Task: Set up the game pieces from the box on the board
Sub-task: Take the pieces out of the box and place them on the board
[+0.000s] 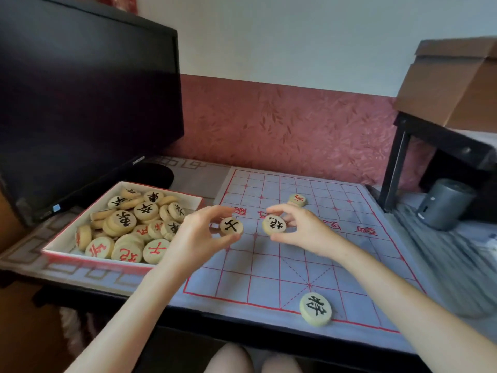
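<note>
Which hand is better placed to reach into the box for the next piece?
Left. The left hand hovers beside the box; the right hand is over the board, farther off. Both are full: the left holds one piece, the right another piece.

The wall (295, 36) is white above and covered below with dull pink, leaf-patterned paper, in soft, even light. A black monitor (80, 90), its screen dark, stands at the left of the dark-edged table (215, 328), on a grey cloth (32, 254) with a fret border. At the right a cardboard box (451, 84) sits on a black stand (400, 157), and a grey cylinder (443, 204) stands beneath it.
</note>
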Action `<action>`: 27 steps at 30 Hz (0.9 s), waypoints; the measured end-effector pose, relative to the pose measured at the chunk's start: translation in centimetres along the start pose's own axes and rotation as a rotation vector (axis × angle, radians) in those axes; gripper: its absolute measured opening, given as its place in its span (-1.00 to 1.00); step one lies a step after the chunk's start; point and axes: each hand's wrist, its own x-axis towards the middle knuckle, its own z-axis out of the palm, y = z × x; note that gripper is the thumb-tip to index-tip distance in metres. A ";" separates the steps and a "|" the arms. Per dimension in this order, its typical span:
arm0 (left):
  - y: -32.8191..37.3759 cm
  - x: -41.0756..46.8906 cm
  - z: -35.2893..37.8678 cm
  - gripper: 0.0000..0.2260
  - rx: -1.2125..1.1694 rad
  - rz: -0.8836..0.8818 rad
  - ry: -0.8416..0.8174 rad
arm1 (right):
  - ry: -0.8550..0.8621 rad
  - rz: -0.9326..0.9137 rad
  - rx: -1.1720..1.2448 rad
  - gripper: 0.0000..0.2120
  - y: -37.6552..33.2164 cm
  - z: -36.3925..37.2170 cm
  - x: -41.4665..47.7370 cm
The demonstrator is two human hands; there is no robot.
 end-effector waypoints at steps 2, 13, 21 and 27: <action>0.9 0.1 1.4 -0.64 -0.001 0.019 -0.025 | 0.018 0.039 -0.014 -0.52 1.2 -1.2 -1.6; 6.8 -1.9 8.1 -0.67 -0.051 0.162 -0.278 | 0.112 0.154 -0.070 -0.56 5.6 -6.2 -10.1; 8.9 -5.4 12.3 -0.61 0.026 0.304 -0.444 | 0.194 0.199 -0.041 -0.53 7.3 -8.4 -14.0; 8.6 -5.9 13.2 -0.59 0.144 0.417 -0.466 | 0.219 0.219 -0.026 -0.54 8.5 -9.0 -15.4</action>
